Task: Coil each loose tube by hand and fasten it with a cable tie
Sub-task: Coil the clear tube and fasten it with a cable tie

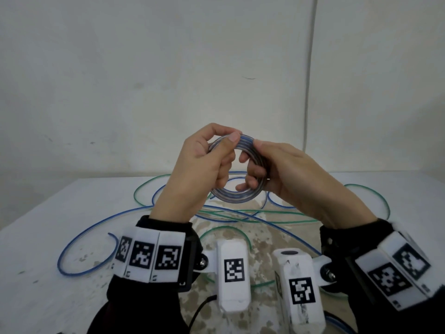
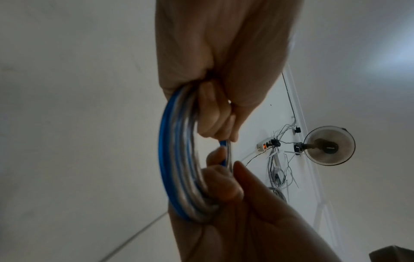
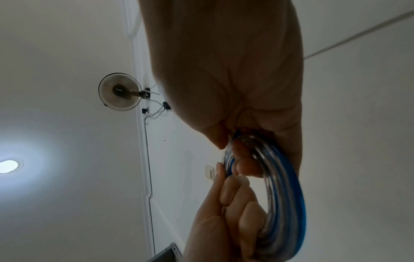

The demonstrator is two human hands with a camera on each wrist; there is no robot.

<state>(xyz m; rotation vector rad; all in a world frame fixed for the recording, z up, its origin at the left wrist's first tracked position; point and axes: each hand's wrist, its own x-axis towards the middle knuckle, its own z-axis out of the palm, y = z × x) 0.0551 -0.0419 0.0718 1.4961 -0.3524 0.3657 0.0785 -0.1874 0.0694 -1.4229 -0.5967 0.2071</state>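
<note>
Coiling is well advanced: the blue-striped tube coil (image 1: 237, 165) is held in the air above the surface (image 1: 36, 237), several turns stacked. The left hand (image 1: 204, 162) is curled round its left side, thumb pinching the top; the right hand (image 1: 284, 172) is wrapped round the right side. The tubing is judged light, springy and smooth, likely to unwind if released, so both sides are best kept clamped. Loose blue tube (image 1: 79, 239) and green tube (image 1: 375, 191) lie on the surface. No cable tie is seen.

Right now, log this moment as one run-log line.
left hand: grips blue-striped coil | right hand: grips coil's other side | tie: none visible | loose green tube: on table
</note>
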